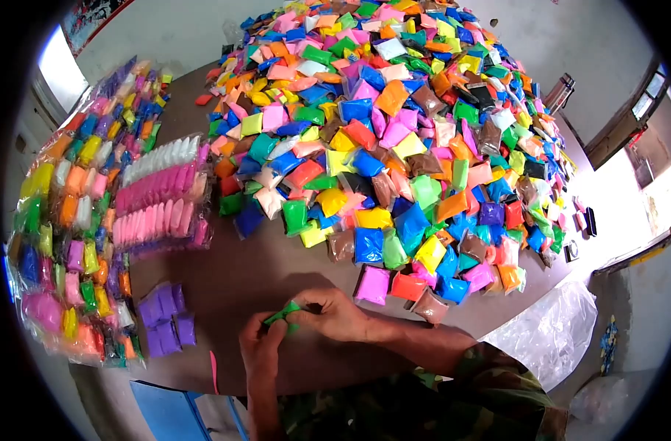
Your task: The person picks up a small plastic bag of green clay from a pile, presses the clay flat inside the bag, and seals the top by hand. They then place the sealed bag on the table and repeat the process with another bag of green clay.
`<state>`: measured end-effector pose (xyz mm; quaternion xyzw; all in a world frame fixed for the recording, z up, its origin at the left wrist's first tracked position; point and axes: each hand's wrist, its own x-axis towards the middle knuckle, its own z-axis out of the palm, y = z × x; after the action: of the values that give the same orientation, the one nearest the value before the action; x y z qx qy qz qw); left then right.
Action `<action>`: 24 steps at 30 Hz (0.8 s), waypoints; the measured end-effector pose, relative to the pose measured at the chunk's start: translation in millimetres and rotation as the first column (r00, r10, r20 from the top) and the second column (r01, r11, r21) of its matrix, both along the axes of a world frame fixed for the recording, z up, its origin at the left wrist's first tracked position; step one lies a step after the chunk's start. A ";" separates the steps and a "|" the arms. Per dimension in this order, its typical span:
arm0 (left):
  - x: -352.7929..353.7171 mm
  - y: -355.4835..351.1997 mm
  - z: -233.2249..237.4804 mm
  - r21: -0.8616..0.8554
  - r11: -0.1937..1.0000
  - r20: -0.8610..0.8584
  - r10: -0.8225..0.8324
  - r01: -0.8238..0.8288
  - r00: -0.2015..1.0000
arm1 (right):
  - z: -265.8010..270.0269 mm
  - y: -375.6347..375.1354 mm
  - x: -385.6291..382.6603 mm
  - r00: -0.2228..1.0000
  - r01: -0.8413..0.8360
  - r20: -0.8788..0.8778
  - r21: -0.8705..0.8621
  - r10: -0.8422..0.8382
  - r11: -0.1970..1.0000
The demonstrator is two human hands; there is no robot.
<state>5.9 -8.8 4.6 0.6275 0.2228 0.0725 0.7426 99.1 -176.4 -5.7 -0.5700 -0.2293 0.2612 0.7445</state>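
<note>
Near the front edge of the table, my left hand (260,344) and my right hand (337,314) meet around a small green packet (282,314). Thumb and fingers of each hand pinch it, one at either end, and it looks narrow or twisted between them. My fingers cover much of it. To the left of my hands lie several purple packets (161,329) grouped together on the brown table (225,294). A thin pink strip (214,371) rests near the table edge beside my left hand.
A large heap of multicoloured packets (394,147) covers the table's middle and back. Clear bags of sorted packets (78,220) line the left side, beside stacked pink and white packets (163,187). Clear plastic sheeting (549,334) hangs at the right edge. A blue piece of furniture (163,411) stands below.
</note>
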 end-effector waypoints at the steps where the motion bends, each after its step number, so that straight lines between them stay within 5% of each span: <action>1: -1.8 0.5 -2.3 -0.003 1.000 0.014 0.000 0.000 1.000 | -1.1 0.3 -0.9 1.000 -0.005 0.014 0.010 0.005 1.000; 8: -6.3 -1.1 -7.2 0.171 0.985 -0.003 0.034 -0.033 0.999 | 3.2 -3.1 2.8 0.995 -0.046 0.082 -0.143 0.059 0.989; 13: -1.1 -12.4 15.0 0.053 0.998 0.039 0.015 -0.017 0.999 | -0.2 -2.1 0.4 1.000 -0.006 -0.026 0.000 0.006 1.000; 24: -6.0 -0.2 -4.6 0.150 0.987 0.009 -0.066 0.064 0.998 | 4.3 -2.3 -2.3 0.999 0.030 0.017 -0.020 -0.029 0.999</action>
<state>-0.1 -9.0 0.0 0.6877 0.1908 0.0691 0.6971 96.9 -178.6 -1.4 -0.5831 -0.2243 0.2478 0.7405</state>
